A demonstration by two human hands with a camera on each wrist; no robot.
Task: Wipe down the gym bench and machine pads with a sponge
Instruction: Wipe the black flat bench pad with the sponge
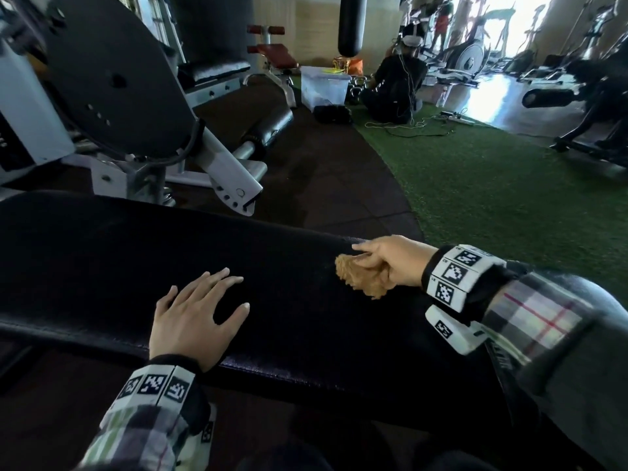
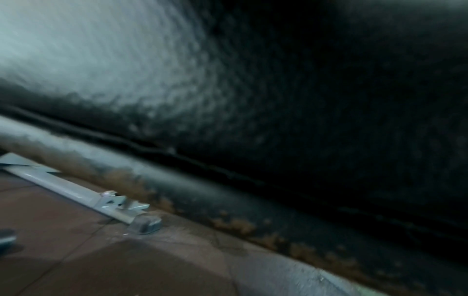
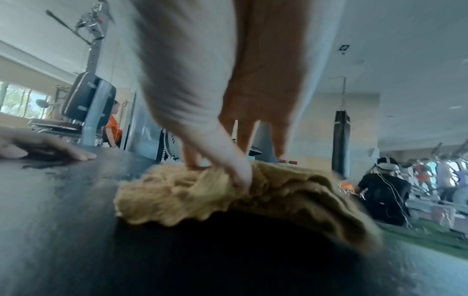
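Observation:
A long black padded bench [image 1: 102, 260] runs across the head view from left to lower right. My right hand [image 1: 390, 260] grips a ragged tan sponge [image 1: 360, 275] and holds it down on the pad near its far right edge. In the right wrist view the sponge [image 3: 207, 192] is bunched under my thumb and fingers [image 3: 240, 174] on the bench pad [image 3: 63, 210]. My left hand [image 1: 197, 317] lies flat on the pad with fingers spread, left of the sponge. The left wrist view shows only the pad's side [image 2: 278, 100] and seam, close and blurred.
A grey machine with a black round back pad [image 1: 112, 79] stands behind the bench, its roller pad [image 1: 268, 127] beyond. Green turf [image 1: 492, 185] lies to the right, where a person [image 1: 397, 86] sits on the floor beside a clear plastic box [image 1: 323, 86]. A punching bag [image 1: 351, 25] hangs behind.

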